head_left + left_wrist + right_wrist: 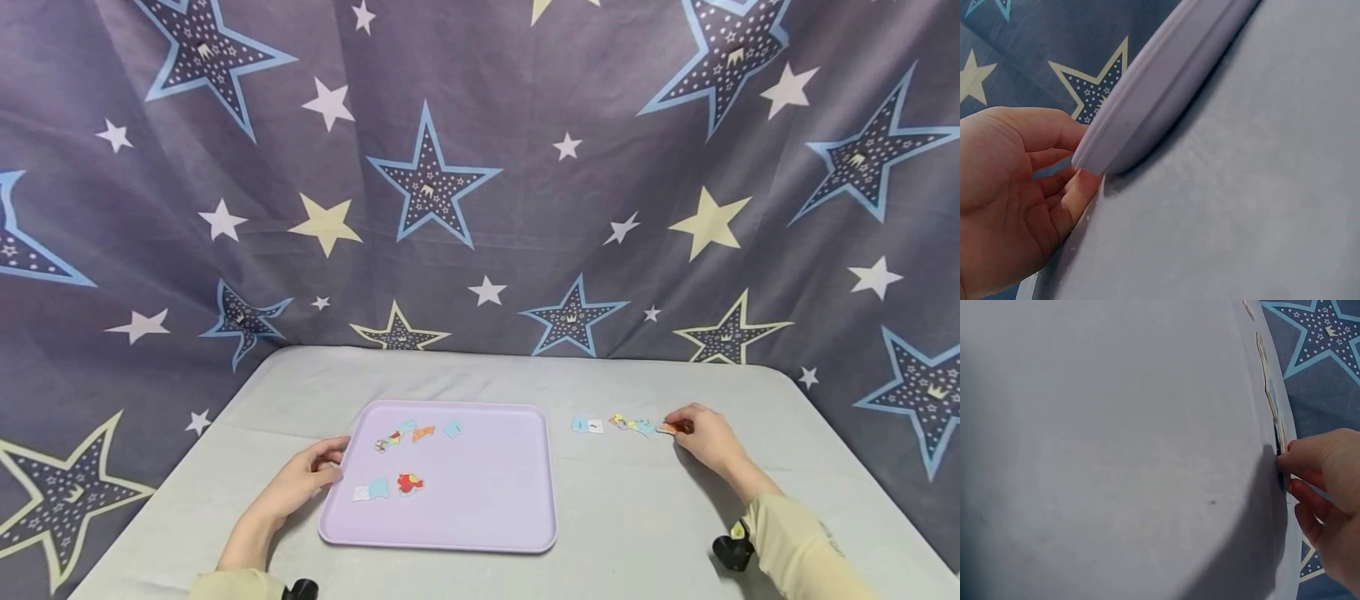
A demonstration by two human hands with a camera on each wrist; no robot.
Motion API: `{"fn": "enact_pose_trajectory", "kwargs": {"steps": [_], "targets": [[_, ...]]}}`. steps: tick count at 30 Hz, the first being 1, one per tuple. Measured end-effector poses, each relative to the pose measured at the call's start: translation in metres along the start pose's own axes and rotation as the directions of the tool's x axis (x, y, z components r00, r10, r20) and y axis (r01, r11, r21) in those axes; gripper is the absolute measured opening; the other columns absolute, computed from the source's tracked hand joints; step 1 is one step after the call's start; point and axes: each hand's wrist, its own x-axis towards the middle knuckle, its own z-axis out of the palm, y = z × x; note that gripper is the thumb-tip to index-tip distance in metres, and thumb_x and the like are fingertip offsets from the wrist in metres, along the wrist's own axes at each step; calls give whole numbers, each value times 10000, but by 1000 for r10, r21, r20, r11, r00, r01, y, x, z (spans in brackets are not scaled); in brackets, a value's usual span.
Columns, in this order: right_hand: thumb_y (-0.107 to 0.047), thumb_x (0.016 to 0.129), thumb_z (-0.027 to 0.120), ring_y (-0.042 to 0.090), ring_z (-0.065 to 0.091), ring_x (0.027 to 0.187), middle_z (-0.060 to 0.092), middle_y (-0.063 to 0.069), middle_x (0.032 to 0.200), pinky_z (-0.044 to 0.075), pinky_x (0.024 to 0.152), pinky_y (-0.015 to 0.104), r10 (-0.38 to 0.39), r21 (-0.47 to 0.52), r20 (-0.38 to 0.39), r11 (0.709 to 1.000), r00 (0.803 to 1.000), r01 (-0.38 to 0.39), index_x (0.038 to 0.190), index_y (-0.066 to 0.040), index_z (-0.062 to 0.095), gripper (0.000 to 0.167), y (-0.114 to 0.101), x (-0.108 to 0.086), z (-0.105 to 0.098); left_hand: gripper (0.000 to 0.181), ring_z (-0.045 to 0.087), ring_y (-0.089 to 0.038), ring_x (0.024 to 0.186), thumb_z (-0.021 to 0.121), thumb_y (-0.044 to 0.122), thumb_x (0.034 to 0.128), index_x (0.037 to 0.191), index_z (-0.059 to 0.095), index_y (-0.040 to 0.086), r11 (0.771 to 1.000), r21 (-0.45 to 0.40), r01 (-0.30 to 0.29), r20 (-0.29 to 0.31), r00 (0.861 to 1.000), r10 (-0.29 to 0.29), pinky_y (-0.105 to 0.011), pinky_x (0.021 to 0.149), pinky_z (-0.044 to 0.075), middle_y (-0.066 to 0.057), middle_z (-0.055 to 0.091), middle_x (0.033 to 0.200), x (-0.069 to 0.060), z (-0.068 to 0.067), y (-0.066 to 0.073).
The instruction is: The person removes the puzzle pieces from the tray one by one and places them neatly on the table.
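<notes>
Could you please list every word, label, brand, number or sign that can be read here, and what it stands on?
No text can be read with certainty.
White piece beyond the tray's right edge: one dark mark, too small to read.
Backdrop: printed stars and crowns, no readable lettering.

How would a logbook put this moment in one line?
left hand: touches purple tray at left edge | right hand: pinches orange piece at right end of row on table | inside tray: small picture pieces

A dark curtain [525, 183] — blue-edged, yellow and white stars [327, 223] all over it — behind a pale table [637, 517].
</notes>
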Motion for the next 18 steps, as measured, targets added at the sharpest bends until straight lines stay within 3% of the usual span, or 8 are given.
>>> {"fn": "enact_pose_trajectory", "kwargs": {"steps": [11, 18], "targets": [[-8, 708, 623, 301, 576, 849, 623, 131, 920, 426, 757, 462, 44, 1, 48, 999, 998, -44, 923, -23, 684, 225, -3, 0, -1, 553, 454, -129, 832, 590, 54, 791, 1312, 424, -30, 1000, 3, -1, -8, 1000, 1, -217, 651, 386, -147, 508, 1077, 0, 1, 0], [-15, 707, 620, 354, 570, 894, 612, 166, 947, 415, 790, 492, 54, -2, 39, 999, 998, -54, 932, -9, 677, 232, -3, -1, 1, 551, 456, -130, 838, 589, 49, 791, 1311, 425, -29, 1000, 0, -2, -10, 1000, 2, -215, 662, 388, -147, 513, 1077, 0, 1, 0]]}}
